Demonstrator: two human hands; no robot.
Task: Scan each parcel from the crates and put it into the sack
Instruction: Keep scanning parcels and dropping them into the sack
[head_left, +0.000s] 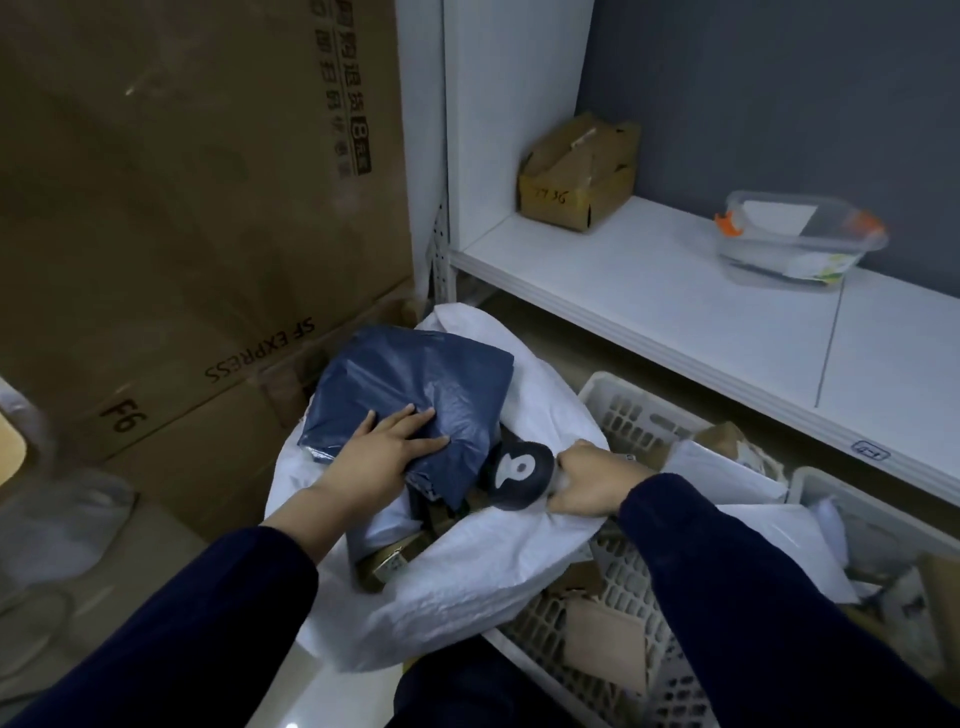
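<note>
Looks partway done. Can make out the blue parcel (415, 374) lying over the far-left rim of the sack (467, 587), half across the mouth, not yet dropped down among the brown packets (395, 564) already inside. Judging by that, in the middle of loading this one; cannot tell whether scanned. Pressed from above by the left hand (384, 452), flat on the near corner of the parcel, fingers straight, curled round nothing. Just beside that corner, at the sack's right rim, the right hand (587, 483), clenched round the handle of a dark scanner (519, 475), head pointing toward the parcel. Plenty left to do: white and brown packets heaped in the two white crates (618, 405), touching the sack's right side. Beyond those, a white shelf (623, 280) with a small carton (576, 171) and a clear tub (795, 244); to the left, big cardboard boxes (182, 208).
</note>
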